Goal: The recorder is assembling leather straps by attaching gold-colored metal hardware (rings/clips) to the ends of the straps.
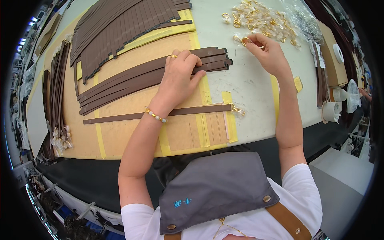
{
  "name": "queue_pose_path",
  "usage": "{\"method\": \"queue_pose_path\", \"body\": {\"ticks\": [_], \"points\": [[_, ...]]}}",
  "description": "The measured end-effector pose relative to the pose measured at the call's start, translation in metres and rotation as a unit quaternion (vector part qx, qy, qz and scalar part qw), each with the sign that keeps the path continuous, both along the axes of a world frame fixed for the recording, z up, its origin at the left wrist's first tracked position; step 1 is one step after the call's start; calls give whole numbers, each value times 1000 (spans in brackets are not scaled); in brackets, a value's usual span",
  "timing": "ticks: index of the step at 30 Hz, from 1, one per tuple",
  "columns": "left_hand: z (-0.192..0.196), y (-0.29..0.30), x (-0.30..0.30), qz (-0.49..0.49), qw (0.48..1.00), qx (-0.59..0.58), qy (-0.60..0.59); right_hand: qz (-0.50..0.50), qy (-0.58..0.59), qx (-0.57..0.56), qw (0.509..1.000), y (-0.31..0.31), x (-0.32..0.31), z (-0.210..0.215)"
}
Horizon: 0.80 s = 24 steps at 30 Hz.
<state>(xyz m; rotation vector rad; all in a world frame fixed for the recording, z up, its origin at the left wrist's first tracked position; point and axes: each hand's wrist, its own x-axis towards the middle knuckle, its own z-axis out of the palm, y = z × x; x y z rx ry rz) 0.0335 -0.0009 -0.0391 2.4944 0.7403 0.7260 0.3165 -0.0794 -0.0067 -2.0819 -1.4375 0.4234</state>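
Note:
My left hand (pixel 181 73) lies flat, palm down, on a small stack of long brown leather straps (pixel 120 82) that stretch across a tan cardboard mat (pixel 132 136). My right hand (pixel 267 51) pinches a gold metal clasp (pixel 245 41) in a clear wrapper at the near edge of a pile of gold clasps (pixel 260 18). One single brown strap (pixel 120 117) lies nearer me, below the stack, with a gold clasp (pixel 237 110) fitted on its right end.
A larger fan of brown straps (pixel 120 24) lies at the back on yellow sheets. More straps with clasps (pixel 58 96) lie at the left. Clear bags (pixel 304 18), a cardboard box (pixel 334 60) and white tape rolls (pixel 332 111) sit at the right, beside the table's edge.

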Motion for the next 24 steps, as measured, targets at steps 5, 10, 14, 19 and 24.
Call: {"method": "queue_pose_path", "body": {"ticks": [5,10,14,19,24], "points": [[2,0,-3,-12,999,29,-11,206,330,-53,920,-7,-26,17],[14,2,-13,19,993,-99,-68,213,414,-13,885,-6,-30,14],[25,0,-15,-21,940,-293,-174,214,562,12,799,-5,-43,5],[27,-3,-18,-69,917,-342,-194,217,639,41,737,-3,-56,-7],[34,-11,-17,-86,905,-359,-212,255,729,-23,635,-5,-69,-13]]}}
